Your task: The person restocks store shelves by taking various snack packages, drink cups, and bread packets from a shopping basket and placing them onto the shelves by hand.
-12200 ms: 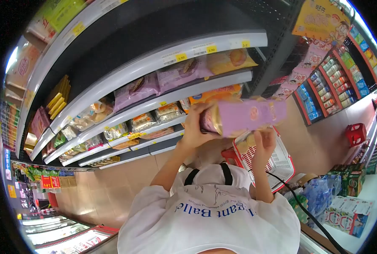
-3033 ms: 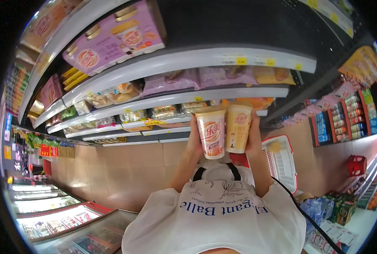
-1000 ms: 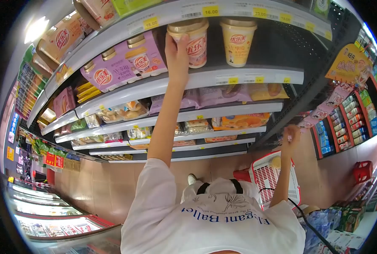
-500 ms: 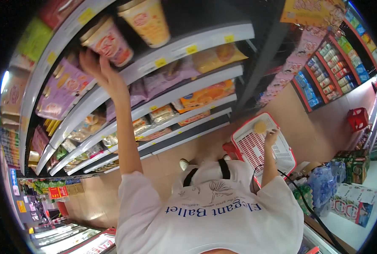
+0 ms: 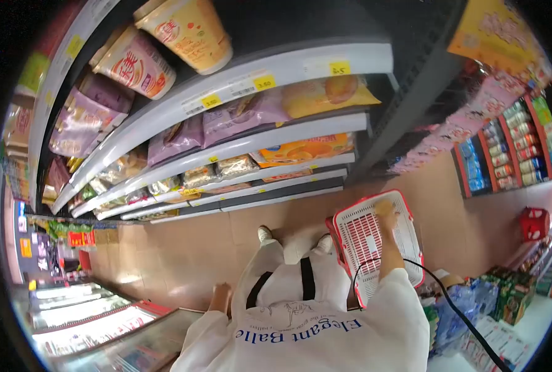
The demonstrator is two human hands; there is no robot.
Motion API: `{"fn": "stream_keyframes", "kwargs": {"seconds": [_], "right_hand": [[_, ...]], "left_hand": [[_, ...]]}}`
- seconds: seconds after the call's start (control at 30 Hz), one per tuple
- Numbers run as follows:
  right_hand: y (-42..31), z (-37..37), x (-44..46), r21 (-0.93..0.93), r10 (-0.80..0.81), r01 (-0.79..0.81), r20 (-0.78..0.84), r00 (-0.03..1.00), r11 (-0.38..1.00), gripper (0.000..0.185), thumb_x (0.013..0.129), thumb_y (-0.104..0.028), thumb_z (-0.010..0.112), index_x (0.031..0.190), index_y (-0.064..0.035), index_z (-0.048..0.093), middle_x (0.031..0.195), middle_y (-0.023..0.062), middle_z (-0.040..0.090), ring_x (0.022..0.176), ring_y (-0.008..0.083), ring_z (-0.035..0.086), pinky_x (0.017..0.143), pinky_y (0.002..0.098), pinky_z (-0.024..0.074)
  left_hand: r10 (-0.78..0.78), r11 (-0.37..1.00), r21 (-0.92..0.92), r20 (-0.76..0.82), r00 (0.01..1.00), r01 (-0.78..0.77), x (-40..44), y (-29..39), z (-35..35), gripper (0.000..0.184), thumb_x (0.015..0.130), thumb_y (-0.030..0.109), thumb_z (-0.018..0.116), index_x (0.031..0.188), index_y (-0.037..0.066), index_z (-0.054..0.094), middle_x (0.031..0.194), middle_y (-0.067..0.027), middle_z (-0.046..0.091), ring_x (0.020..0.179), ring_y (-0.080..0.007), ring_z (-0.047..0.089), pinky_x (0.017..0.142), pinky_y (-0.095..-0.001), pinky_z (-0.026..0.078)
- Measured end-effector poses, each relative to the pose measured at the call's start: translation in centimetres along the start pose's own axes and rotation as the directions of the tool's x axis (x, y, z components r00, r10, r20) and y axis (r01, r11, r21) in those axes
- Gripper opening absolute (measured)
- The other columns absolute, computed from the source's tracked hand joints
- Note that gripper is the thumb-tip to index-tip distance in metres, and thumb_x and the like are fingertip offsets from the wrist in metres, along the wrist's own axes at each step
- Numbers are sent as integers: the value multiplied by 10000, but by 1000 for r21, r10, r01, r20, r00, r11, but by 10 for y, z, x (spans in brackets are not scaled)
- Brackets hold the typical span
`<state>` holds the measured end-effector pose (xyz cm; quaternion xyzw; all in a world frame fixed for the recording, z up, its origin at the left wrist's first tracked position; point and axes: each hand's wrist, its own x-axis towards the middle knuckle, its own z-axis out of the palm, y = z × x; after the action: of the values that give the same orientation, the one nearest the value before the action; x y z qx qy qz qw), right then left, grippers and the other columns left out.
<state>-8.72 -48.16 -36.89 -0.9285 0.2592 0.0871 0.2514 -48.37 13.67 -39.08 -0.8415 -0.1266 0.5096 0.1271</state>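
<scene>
My right hand [image 5: 388,222] is over the red-rimmed white basket [image 5: 370,245], at a small round yellowish item [image 5: 384,205]. Its fingers are blurred, so whether it grips the item is unclear. Low beside my body is my left hand [image 5: 222,290], its fingers mostly hidden. At the upper left, a purple-and-white cup [image 5: 133,64] and a yellow cup [image 5: 189,35] stand side by side on a shelf, untouched. A purple multi-cup pack [image 5: 85,123] sits left of them.
Purple and yellow snack bags [image 5: 245,116] and other packages fill the lower shelves. A black cable [image 5: 455,308] crosses at the right. A red basket [image 5: 534,224] is on the floor at far right. Freezers [image 5: 96,325] stand at lower left, and wrapped bottles [image 5: 468,301] at lower right.
My left hand has left the purple-and-white cup and dropped to my side. My right hand has come over the round item in the basket. The cups remain on the shelf while the view has shifted.
</scene>
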Motion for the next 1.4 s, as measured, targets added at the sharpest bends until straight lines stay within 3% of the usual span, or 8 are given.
{"fn": "stream_keyframes", "kwargs": {"seconds": [0.07, 0.13, 0.27, 0.47, 0.77, 0.87, 1.2, 1.4], "right_hand": [[4, 11, 5, -37, -19, 19, -4, 1000, 999, 827, 612, -224, 732, 1280, -38, 281, 1115, 276, 420, 968, 404, 494, 796, 425, 447], [14, 23, 7, -67, -31, 30, -18, 999, 997, 851, 605, -225, 736, 1286, -32, 264, 1122, 284, 413, 977, 411, 492, 811, 429, 444], [30, 46, 9, -137, -44, 38, -41, 998, 990, 897, 590, -228, 743, 1297, -19, 231, 1137, 302, 399, 995, 426, 487, 839, 435, 440], [50, 64, 31, -426, -321, 295, 11, 947, 855, 754, 662, -275, 687, 1216, 63, 304, 1134, 274, 438, 950, 401, 526, 812, 418, 464], [-21, -47, -55, 154, 39, -6, -214, 976, 988, 667, 591, -188, 729, 1083, 45, 344, 1036, 208, 428, 892, 367, 499, 793, 433, 450], [-19, -83, -72, 220, -247, 348, -384, 890, 911, 682, 560, -126, 737, 1113, 7, 360, 1054, 187, 433, 917, 342, 501, 825, 395, 442], [-216, -260, -182, 821, -513, 358, -95, 853, 444, 540, 687, -94, 671, 1160, 8, 431, 1082, 109, 514, 1008, 186, 508, 835, 306, 431], [-293, -251, -219, 909, -604, 327, -111, 789, 260, 531, 782, -189, 594, 1229, -4, 376, 1168, 97, 476, 1061, 171, 474, 898, 308, 380]], "left_hand": [[-160, 886, -439, 13, 987, 149, -23, -5, 24, 286, 863, 253, 367, 1020, 130, 573, 987, -27, 590, 889, -171, 569, 698, -348, 467], [-366, 185, -949, 173, 914, 254, -52, -8, 54, 250, 861, 237, 346, 942, 148, 565, 879, -6, 580, 781, -154, 560, 635, -319, 462], [-166, -981, -10, 571, 804, -195, -80, -1, 78, 257, 856, 206, 302, 787, 185, 548, 664, 36, 560, 565, -120, 542, 509, -260, 452], [-189, -982, -118, 544, 817, -149, -88, 22, -28, 215, 866, 214, 333, 810, 157, 532, 697, 19, 576, 617, -120, 559, 526, -253, 456], [-282, -564, -791, -87, 955, -238, -41, 45, -198, 254, 858, 268, 472, 1042, 109, 547, 907, -35, 598, 806, -142, 585, 670, -249, 442], [-92, -473, -835, -269, 959, -280, -40, 61, -276, 316, 858, 310, 483, 1088, 98, 529, 995, -55, 585, 876, -157, 582, 752, -270, 433], [562, -478, -553, -790, 247, -682, -201, 152, -482, 589, 829, 229, 578, 1307, 57, 279, 1224, -101, 440, 1054, -201, 503, 888, -326, 408], [201, -361, -331, -941, 274, -872, -240, 129, -484, 654, 753, 134, 670, 1265, 6, 284, 1177, -144, 454, 1051, -214, 511, 863, -330, 445]]}}
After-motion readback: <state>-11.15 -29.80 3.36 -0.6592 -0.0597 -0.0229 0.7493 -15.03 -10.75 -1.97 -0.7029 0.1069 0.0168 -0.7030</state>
